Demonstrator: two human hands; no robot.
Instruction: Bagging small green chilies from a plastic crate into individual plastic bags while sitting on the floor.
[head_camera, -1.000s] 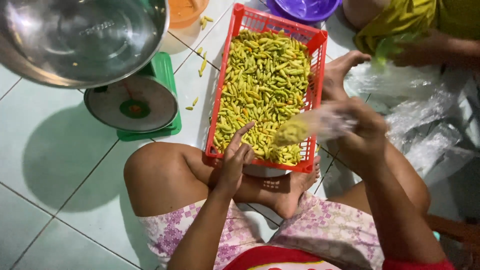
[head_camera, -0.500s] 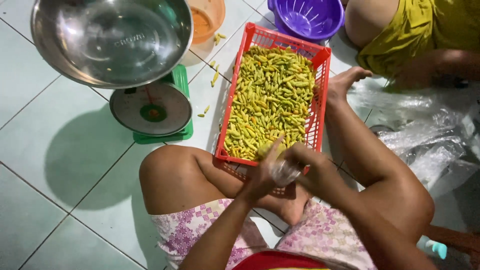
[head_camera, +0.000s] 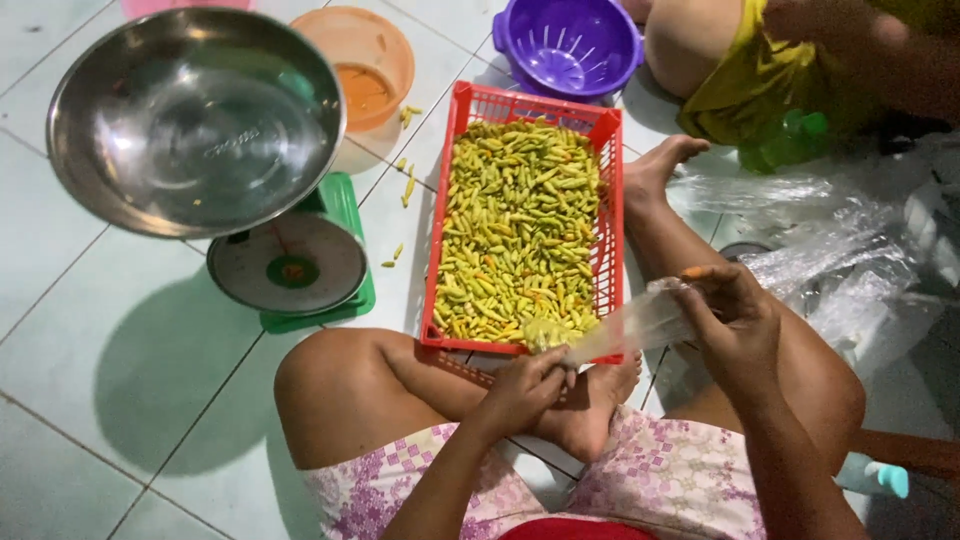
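Person sits cross-legged on tiled floor (head_camera: 90, 330); left hand (head_camera: 522, 388) pinches lower end of clear plastic bag (head_camera: 625, 328) holding few chilies, right hand (head_camera: 735, 320) grips its upper end. Red basket (head_camera: 610, 190) of yellow-green chilies just beyond hands. Green scale (head_camera: 300, 275) with steel bowl (head_camera: 195, 120) at left; orange bowl (head_camera: 365, 65), purple colander (head_camera: 570, 45) beyond; loose plastic (head_camera: 840, 260) at right

bowl (head_camera: 195, 120): glossy metal | crate (head_camera: 608, 215): red plastic mesh | bag (head_camera: 625, 325): clear film, probably plastic
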